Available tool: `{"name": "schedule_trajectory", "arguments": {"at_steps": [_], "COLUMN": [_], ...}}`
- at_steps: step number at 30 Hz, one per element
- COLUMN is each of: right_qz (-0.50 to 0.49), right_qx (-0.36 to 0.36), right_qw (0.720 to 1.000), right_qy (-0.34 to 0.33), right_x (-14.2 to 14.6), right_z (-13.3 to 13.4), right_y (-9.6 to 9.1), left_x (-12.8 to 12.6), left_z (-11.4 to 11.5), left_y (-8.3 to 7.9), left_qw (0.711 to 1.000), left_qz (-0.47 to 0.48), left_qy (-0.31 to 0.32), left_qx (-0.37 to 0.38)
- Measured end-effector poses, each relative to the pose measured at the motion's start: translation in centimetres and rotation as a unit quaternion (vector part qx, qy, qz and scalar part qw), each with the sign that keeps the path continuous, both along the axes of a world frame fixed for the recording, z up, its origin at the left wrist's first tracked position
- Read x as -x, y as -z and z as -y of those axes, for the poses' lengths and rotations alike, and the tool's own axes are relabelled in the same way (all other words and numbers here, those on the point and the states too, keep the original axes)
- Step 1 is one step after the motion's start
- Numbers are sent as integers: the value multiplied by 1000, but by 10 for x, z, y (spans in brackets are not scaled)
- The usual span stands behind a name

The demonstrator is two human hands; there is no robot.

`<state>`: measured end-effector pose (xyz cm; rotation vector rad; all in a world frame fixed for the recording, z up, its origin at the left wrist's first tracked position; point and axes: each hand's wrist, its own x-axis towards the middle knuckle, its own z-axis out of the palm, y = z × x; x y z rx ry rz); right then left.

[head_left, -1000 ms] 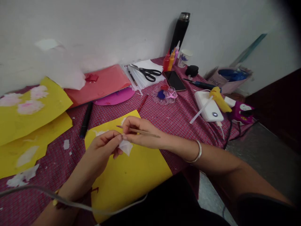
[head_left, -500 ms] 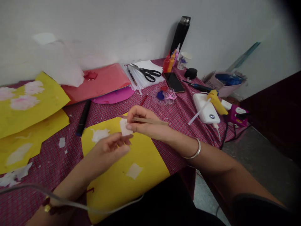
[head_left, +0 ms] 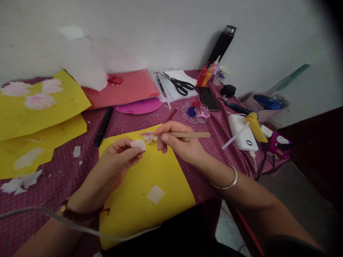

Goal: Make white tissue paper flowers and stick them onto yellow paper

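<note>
My left hand (head_left: 119, 157) pinches a small white piece of paper (head_left: 138, 144) between thumb and fingertips. A paintbrush with a thin wooden handle (head_left: 194, 135) lies in the closed fingers of my right hand (head_left: 175, 139); its tip points left and is blurred. Both hands are above a yellow sheet (head_left: 171, 178), apart from each other. A torn white-and-pink paper piece (head_left: 150, 137) shows behind the brush tip. Lower on the sheet is a pale diamond-shaped paper (head_left: 155, 194).
Yellow sheets (head_left: 66, 96) with pinkish paper flowers lie left, near a black marker (head_left: 104, 125). Behind are a red folder (head_left: 128, 87), scissors (head_left: 179, 84) and a clear palette (head_left: 187, 113). A phone (head_left: 208, 98) and white power bank (head_left: 241, 132) sit right. A cable (head_left: 53, 216) crosses the foreground.
The white paper piece has passed from my right hand to my left. My hands have moved apart, and the right keeps the paintbrush. The whole view has shifted slightly.
</note>
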<state>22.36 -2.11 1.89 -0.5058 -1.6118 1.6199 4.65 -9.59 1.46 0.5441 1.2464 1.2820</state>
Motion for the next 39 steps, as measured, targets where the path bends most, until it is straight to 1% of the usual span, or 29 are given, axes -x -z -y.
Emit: {"name": "schedule_trajectory", "arguments": {"at_steps": [2,4,7,11,16,19,21,24,28,30,32,34,35,36,37,38,39], "right_qz": [1,9,38,63,78,75,41,-32,-108,-126,-121,-102,-92,-82,-75,-70,-69], "right_qx": [-25,-56,-90,-119,-124,-100,-66,18,123,157,179,191,194,197,201,207,214], "right_qw": [999,998,994,990,989,992,997,999,986,979,976,976,977,977,976,975,973], "right_qy": [-32,-41,-40,-30,-20,-15,-10,-11,-23,-21,-16,-3,7,21,35,48,56], "right_x": [-1,-1,-1,-1,-1,-1,0,1,2,2,2,2,2,3,3,3,3], "right_z": [3,6,8,8,7,7,6,2,-5,-7,-8,-9,-9,-10,-10,-11,-11], "right_y": [1,1,2,2,3,3,3,3,3,2,0,0,0,0,1,1,2], "left_x": [-1,-2,-2,-3,-1,4,7,8,1,-4,-9,-12,-13,-13,-12,-11,-9], "left_z": [-1,-2,-2,-2,0,-1,-2,-5,-12,-16,-21,-23,-24,-24,-24,-24,-23], "left_y": [-1,-2,-2,-2,0,-3,-9,-22,-36,-40,-44,-48,-49,-51,-51,-51,-50], "left_qw": [1000,1000,1000,999,1000,999,997,995,996,998,996,988,980,965,940,904,858], "left_qz": [-5,-13,-22,-27,-15,28,67,94,70,43,1,-67,-121,-188,-266,-350,-431], "left_qy": [-3,-3,-2,-4,2,12,25,38,50,45,42,42,42,39,41,49,60], "left_qx": [1,8,19,17,11,15,10,5,-2,-30,-77,-130,-156,-181,-209,-240,-274]}}
